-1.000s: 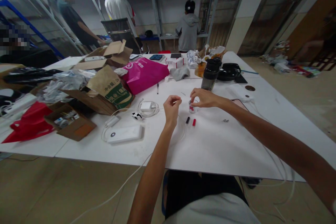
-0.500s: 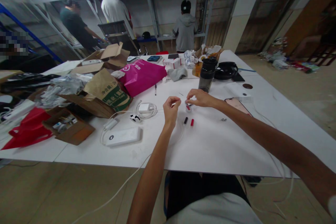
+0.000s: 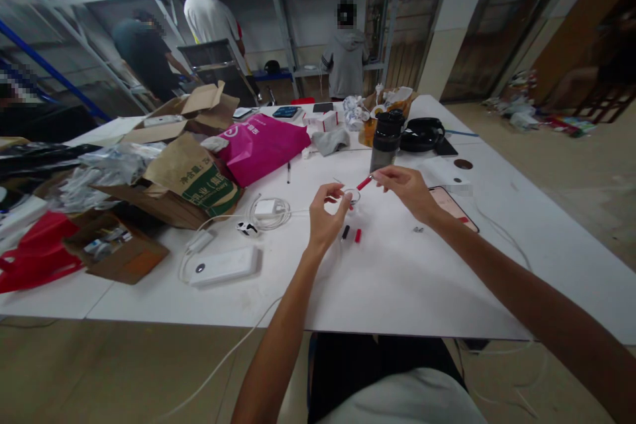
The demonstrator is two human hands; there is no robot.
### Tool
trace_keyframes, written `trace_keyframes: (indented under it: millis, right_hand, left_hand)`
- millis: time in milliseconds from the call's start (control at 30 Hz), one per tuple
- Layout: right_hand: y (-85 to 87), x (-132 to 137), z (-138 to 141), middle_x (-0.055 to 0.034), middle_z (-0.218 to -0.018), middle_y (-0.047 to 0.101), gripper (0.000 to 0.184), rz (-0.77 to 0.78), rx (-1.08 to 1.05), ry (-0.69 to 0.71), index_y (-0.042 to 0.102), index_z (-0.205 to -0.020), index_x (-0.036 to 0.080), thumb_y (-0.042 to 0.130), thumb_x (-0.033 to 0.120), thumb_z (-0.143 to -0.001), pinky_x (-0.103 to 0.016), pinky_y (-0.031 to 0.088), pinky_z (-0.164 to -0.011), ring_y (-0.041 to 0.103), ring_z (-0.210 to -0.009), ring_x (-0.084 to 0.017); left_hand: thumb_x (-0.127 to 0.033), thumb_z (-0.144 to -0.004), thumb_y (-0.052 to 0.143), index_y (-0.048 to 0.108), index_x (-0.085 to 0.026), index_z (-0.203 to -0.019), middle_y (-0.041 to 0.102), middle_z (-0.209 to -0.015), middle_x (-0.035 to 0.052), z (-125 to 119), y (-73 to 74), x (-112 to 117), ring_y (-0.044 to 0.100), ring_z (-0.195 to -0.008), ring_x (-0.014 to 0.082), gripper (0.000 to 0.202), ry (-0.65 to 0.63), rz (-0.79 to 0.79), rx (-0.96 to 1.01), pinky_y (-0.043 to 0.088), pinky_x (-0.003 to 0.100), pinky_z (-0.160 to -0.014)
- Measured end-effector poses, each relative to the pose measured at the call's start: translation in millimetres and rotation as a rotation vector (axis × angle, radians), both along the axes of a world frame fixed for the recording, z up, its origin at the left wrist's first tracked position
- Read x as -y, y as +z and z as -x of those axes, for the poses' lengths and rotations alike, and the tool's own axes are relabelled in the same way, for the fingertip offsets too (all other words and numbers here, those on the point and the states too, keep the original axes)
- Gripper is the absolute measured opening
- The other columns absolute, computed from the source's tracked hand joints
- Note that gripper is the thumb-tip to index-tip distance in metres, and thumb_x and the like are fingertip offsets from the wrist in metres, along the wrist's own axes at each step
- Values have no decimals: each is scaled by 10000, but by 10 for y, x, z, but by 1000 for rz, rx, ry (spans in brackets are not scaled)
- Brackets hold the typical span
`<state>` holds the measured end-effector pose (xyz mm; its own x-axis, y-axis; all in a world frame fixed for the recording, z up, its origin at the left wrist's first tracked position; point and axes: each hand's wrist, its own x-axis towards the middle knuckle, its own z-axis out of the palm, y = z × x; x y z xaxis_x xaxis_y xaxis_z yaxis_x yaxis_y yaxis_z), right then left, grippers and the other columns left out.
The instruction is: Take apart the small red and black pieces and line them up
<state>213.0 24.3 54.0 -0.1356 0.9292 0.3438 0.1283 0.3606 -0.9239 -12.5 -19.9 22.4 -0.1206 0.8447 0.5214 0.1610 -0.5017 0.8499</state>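
Note:
My left hand (image 3: 328, 213) curls its thumb and fingers about the rim of a small clear cup (image 3: 354, 201) on the white table. Something red shows inside that cup. Just to the right, my right hand (image 3: 403, 189) pinches a thin red rod-shaped piece (image 3: 365, 183) by its end, slanting down over the cup's mouth. In front of the cup lie a short black piece (image 3: 346, 232) and a short red piece (image 3: 358, 236). Two tiny metal parts (image 3: 418, 230) rest farther right. What kind of part the red rod is cannot be made out.
Behind my hands stands a dark bottle (image 3: 385, 142). A phone (image 3: 453, 209) lies under my right forearm. To the left are a coiled white cable (image 3: 278, 215), a white power bank (image 3: 226, 267), a pink bag (image 3: 268, 146) and cardboard boxes (image 3: 116, 255). Several people are beyond the table.
My right hand has lifted from the cup and moved right, now with the red rod in its fingers. My left hand has moved right to the cup's rim. The view has shifted slightly.

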Motion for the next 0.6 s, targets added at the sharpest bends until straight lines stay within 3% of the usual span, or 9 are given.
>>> trace_keyframes:
  millis: [100,267,400,600]
  right_hand:
    - [-126,275,-134,-29,-892,754,368,159,-216,16,826,-1012,249,860,592,-884,-319,562,-713,683,-830,-185]
    - [-307,551,-305,-68,-1017,805,362,263,-244,92,831,-1069,245,838,578,-926,-339,587,-786,737,-917,-202]
    - [-315,536,-500,-91,-1030,816,486,255,-225,76,811,-1190,234,758,662,-966,-351,592,-755,745,-886,-212]
    - [-240,431,-712,-106,-972,823,529,264,-160,164,813,-1070,201,697,711,-989,-354,596,-724,755,-837,-216]
  left_hand:
    - [-360,-919,877,766,-251,-1239,782,-1059,78,-114,8,96,692,-954,225,355,-63,-136,-203,531,367,-885]
    - [-309,-1020,768,809,-259,-1137,808,-977,74,-308,-68,197,708,-921,235,134,-138,-239,-319,566,425,-913]
    - [-306,-1024,764,819,-266,-1116,823,-1016,76,-357,-74,214,739,-954,245,114,-91,-300,-335,593,463,-954]
    - [-271,-1016,776,812,-275,-1114,823,-1041,72,-331,-70,188,758,-999,248,104,-77,-349,-380,614,465,-938]
